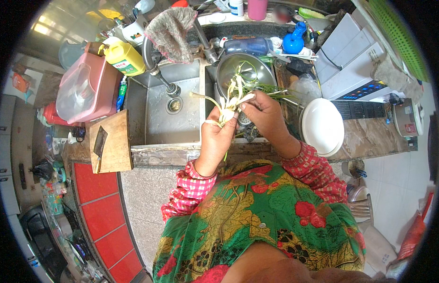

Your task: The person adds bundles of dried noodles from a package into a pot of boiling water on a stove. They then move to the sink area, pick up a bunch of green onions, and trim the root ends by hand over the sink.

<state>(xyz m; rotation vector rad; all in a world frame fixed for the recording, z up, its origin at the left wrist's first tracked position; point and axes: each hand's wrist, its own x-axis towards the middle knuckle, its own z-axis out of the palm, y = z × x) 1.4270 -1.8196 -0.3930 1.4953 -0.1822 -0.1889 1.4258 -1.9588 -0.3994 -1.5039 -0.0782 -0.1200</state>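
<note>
My left hand (pixel 219 131) is closed around a bunch of pale, wilted stalks (pixel 228 111), which look like scallion or garlic greens. A green tip hangs below that fist. With thumb and forefinger, my right hand (pixel 263 111) pinches one whitish stalk end at the bunch's right side. Behind the bunch stands a stainless steel bowl (pixel 224 72), with thin green leaves (pixel 272 88) lying in it and over its rim. Both hands are above the sink's right side, where a drain strainer (pixel 243 119) partly shows beneath them.
Left of my hands lies the sink basin (pixel 184 116) under a faucet (pixel 163 79) draped with a grey cloth (pixel 173 33). A cleaver (pixel 100 141) rests on a wooden cutting board (pixel 115 152) by the counter edge. White plates (pixel 322 123) are stacked at right. A yellow detergent jug (pixel 125 58) stands behind.
</note>
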